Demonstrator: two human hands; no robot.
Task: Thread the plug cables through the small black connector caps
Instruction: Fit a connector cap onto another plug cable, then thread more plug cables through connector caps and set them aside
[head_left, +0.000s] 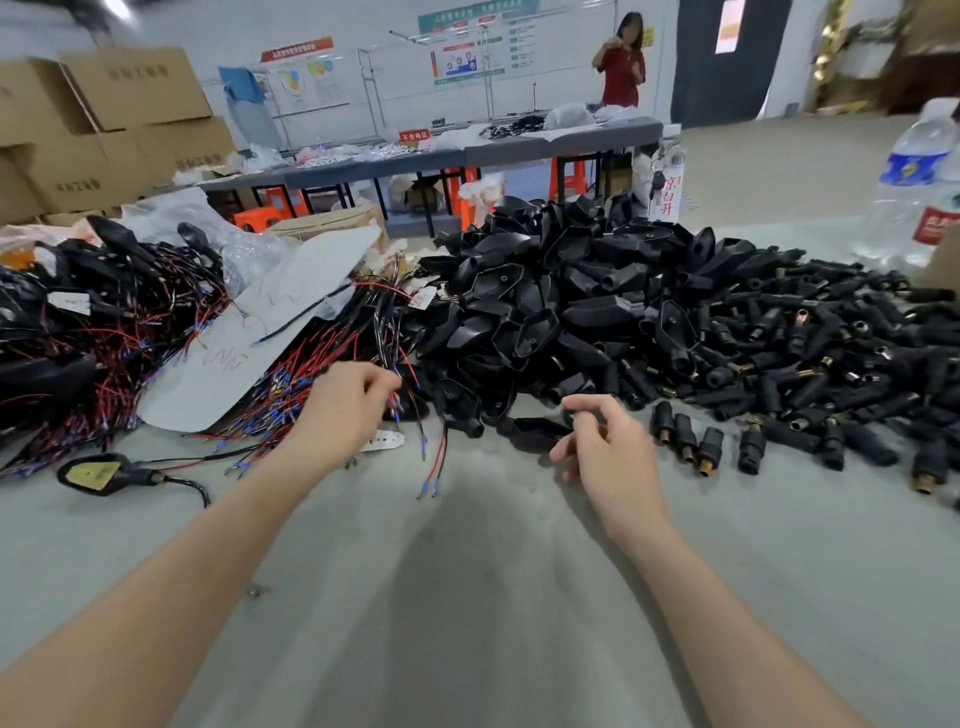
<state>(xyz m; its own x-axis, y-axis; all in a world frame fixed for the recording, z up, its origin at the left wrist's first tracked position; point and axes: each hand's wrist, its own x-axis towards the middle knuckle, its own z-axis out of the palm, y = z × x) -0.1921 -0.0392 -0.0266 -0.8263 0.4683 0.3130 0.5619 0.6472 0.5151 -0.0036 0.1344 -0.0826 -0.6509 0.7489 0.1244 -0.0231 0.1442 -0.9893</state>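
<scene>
Getting one cable and one cap ready to join

On the left of the table (467, 597) lies a big heap of plug cables (280, 379), red and black with blue tips. The left hand (345, 402) reaches into the heap, and its fingers (387, 384) are curled tight on a few cables. One loose red and black pair (436, 462) hangs down near that hand. In the middle, a connector cap (535, 434) lies at the near edge of the pile of black caps (545, 312). The right hand (610, 447) is just beside that cap with its fingers apart and softly bent (I cannot tell if they touch it yet). This looks like the picking-up step. Next, I think, the right hand must grip the cap, and the left must pull one cable free and poke its tips into the cap's hole.
</scene>
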